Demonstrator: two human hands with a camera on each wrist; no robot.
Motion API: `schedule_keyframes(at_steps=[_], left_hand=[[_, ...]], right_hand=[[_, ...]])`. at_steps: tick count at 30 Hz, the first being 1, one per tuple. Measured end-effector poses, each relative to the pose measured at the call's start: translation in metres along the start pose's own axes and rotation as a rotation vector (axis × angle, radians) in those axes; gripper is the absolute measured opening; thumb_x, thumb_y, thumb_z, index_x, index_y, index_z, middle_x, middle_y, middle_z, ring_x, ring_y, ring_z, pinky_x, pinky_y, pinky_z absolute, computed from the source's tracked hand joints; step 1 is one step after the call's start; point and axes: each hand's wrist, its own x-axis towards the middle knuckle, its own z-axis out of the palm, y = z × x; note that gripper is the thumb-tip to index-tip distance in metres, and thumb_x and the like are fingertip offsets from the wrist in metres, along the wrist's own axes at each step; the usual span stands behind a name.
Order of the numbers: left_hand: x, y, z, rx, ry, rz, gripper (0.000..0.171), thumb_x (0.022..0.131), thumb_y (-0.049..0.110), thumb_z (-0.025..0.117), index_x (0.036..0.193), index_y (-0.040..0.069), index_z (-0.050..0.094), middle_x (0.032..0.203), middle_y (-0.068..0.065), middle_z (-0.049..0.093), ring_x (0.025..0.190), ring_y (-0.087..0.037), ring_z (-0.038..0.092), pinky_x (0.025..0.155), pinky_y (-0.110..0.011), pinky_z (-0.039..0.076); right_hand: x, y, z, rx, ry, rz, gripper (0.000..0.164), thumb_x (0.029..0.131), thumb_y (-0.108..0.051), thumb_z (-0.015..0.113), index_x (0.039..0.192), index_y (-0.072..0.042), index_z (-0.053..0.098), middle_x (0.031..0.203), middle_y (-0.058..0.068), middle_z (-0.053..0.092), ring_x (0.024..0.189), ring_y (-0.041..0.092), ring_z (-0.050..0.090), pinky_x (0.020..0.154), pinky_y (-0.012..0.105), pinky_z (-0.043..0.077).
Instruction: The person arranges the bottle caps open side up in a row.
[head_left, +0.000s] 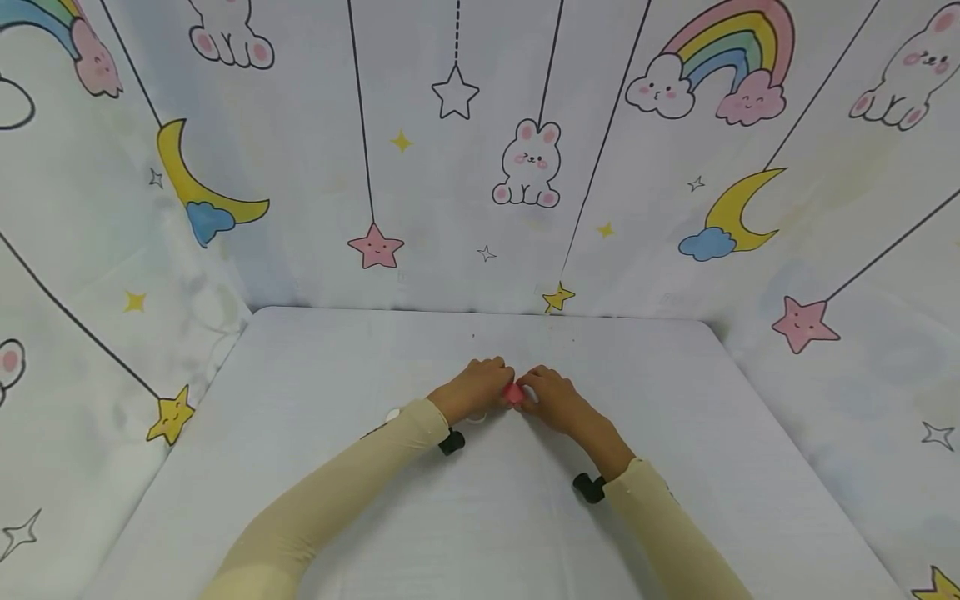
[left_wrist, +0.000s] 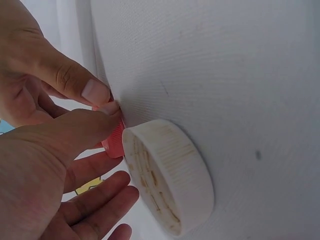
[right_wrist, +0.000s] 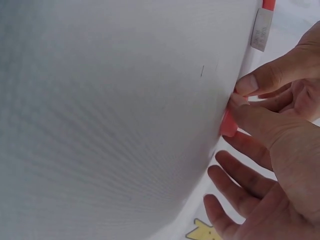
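A small red cap with a ridged side stands on the table between the two hands. My left hand pinches it from the left, thumb on the near side; its other fingers are spread loosely in the left wrist view. From the right, my right hand pinches the same red cap, its thumb tip beside the left thumb in the right wrist view. Next to the left fingers a larger white ridged cap stands on the table, brown marks inside it. The hands cover part of the red cap.
Beyond the left hand lies a white piece with printed text, a red part at its end; its kind is unclear. The white table is bounded at the back and sides by a sheet with cartoon prints.
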Motion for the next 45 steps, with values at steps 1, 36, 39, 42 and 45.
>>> schedule_keyframes(at_steps=[1, 36, 39, 42, 45], left_hand=[[0.000, 0.000, 0.000, -0.002, 0.002, 0.001, 0.036, 0.097, 0.037, 0.079, 0.120, 0.011, 0.068, 0.110, -0.004, 0.063, 0.100, -0.019, 0.061, 0.090, -0.040, 0.051], [-0.017, 0.003, -0.013, -0.016, 0.081, -0.009, 0.047, 0.098, 0.049, 0.074, 0.111, 0.004, 0.069, 0.107, -0.008, 0.064, 0.094, -0.021, 0.064, 0.087, -0.042, 0.058], [-0.019, 0.005, -0.013, -0.019, 0.079, -0.016, 0.049, 0.098, 0.053, 0.073, 0.109, 0.006, 0.069, 0.105, -0.007, 0.063, 0.092, -0.020, 0.062, 0.087, -0.042, 0.057], [-0.019, 0.006, -0.012, -0.039, 0.078, -0.021, 0.046, 0.098, 0.050, 0.074, 0.107, 0.005, 0.069, 0.104, -0.007, 0.062, 0.091, -0.020, 0.061, 0.088, -0.043, 0.057], [-0.020, 0.006, -0.011, -0.062, 0.087, -0.016, 0.043, 0.097, 0.045, 0.076, 0.106, 0.004, 0.069, 0.103, -0.007, 0.063, 0.090, -0.020, 0.061, 0.089, -0.044, 0.056]], right_hand=[[0.000, 0.000, 0.000, 0.001, 0.000, 0.001, 0.034, 0.097, -0.020, 0.079, 0.126, -0.004, 0.071, 0.130, 0.016, 0.066, 0.124, 0.036, 0.061, 0.102, 0.064, 0.049], [-0.004, -0.021, -0.024, 0.089, 0.016, 0.069, 0.043, 0.105, -0.047, 0.062, 0.099, -0.008, 0.080, 0.143, 0.013, 0.062, 0.130, 0.038, 0.060, 0.108, 0.068, 0.040], [-0.004, -0.023, -0.024, 0.089, 0.003, 0.073, 0.043, 0.106, -0.045, 0.061, 0.098, -0.008, 0.080, 0.142, 0.014, 0.063, 0.129, 0.037, 0.062, 0.107, 0.068, 0.040], [-0.006, -0.025, -0.025, 0.088, -0.010, 0.072, 0.042, 0.106, -0.042, 0.059, 0.097, -0.008, 0.081, 0.142, 0.014, 0.064, 0.129, 0.036, 0.062, 0.107, 0.068, 0.040], [-0.007, -0.028, -0.026, 0.084, -0.023, 0.064, 0.040, 0.107, -0.039, 0.057, 0.099, -0.009, 0.083, 0.142, 0.015, 0.064, 0.132, 0.035, 0.061, 0.106, 0.068, 0.039]])
